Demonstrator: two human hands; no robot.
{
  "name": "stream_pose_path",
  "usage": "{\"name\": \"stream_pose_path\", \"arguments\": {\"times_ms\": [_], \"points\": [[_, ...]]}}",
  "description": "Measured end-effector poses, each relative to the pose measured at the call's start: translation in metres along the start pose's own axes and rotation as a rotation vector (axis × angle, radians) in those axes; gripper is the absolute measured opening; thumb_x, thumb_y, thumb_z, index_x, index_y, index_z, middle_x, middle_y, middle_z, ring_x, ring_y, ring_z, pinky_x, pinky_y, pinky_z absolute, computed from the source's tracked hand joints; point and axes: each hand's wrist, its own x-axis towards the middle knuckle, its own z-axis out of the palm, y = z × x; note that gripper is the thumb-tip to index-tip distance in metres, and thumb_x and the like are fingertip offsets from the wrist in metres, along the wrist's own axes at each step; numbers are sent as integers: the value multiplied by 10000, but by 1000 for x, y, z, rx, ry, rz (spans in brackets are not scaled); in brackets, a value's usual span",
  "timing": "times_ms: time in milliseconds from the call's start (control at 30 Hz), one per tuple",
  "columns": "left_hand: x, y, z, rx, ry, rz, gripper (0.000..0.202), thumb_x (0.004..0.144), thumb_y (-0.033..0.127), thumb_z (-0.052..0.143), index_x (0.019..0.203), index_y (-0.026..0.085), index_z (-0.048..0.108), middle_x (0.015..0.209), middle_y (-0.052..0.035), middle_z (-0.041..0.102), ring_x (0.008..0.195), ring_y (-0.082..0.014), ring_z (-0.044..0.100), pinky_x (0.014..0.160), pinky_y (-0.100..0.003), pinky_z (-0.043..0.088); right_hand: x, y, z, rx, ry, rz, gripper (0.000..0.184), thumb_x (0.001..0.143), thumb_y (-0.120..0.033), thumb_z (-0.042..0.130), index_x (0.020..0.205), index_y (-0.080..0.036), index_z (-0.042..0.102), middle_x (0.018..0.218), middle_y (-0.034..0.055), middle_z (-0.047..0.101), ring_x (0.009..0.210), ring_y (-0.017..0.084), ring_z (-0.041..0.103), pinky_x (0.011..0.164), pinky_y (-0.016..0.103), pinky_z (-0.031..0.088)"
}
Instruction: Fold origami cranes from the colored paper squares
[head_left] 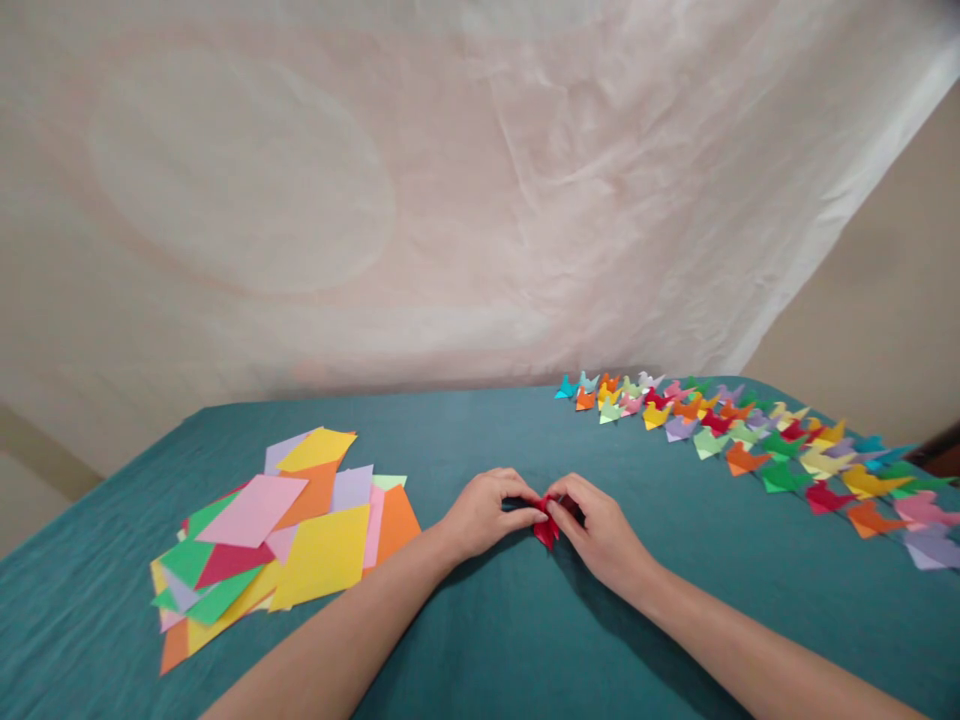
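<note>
A small folded piece of red paper (547,534) is held between my two hands, just above the green cloth at the middle front. My left hand (491,510) pinches its upper left part between thumb and fingertips. On the other side, my right hand (592,523) grips the upper right part with thumb and forefinger. The paper's pointed lower end hangs below the fingers, while its upper part is mostly covered by them.
To the left lies a loose pile of coloured paper squares (322,560). Several rows of folded paper birds (746,458) stand along the right side and far right edge. The green tablecloth (450,430) meets a pale hanging sheet (450,200) at the back.
</note>
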Motion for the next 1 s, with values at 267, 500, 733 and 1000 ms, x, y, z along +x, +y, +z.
{"name": "stream_pose_path", "arguments": {"times_ms": [267, 500, 733, 1000], "points": [[-1, 1, -1, 8, -3, 4, 209, 812, 358, 604, 875, 183, 700, 837, -42, 647, 823, -160, 576, 784, -258, 421, 0, 6, 2, 6, -39, 23, 83, 843, -197, 472, 832, -192, 554, 765, 7, 539, 657, 137, 523, 605, 258, 418], [0, 1, 0, 10, 3, 11, 177, 803, 322, 620, 866, 176, 700, 827, -35, 645, 813, -151, 576, 768, -243, 418, 1, 7, 3, 21, -47, 51, 65, 834, -197, 493, 815, -193, 554, 749, 0, 542, 643, 132, 527, 595, 250, 417], [0, 2, 0, 13, 13, 1, 167, 806, 318, 615, 854, 184, 702, 828, -34, 645, 826, -153, 574, 783, -243, 414, 1, 7, 3, 11, -34, 58, 74, 831, -196, 495, 794, -192, 559, 738, -1, 544, 645, 134, 530, 595, 248, 410], [-2, 3, -4, 0, -36, 31, 211, 852, 324, 550, 902, 181, 697, 852, -42, 633, 829, -148, 569, 781, -234, 415, 2, 4, 2, 38, -43, 80, 38, 811, -193, 515, 788, -188, 545, 727, -1, 546, 614, 127, 530, 579, 246, 422]]}}
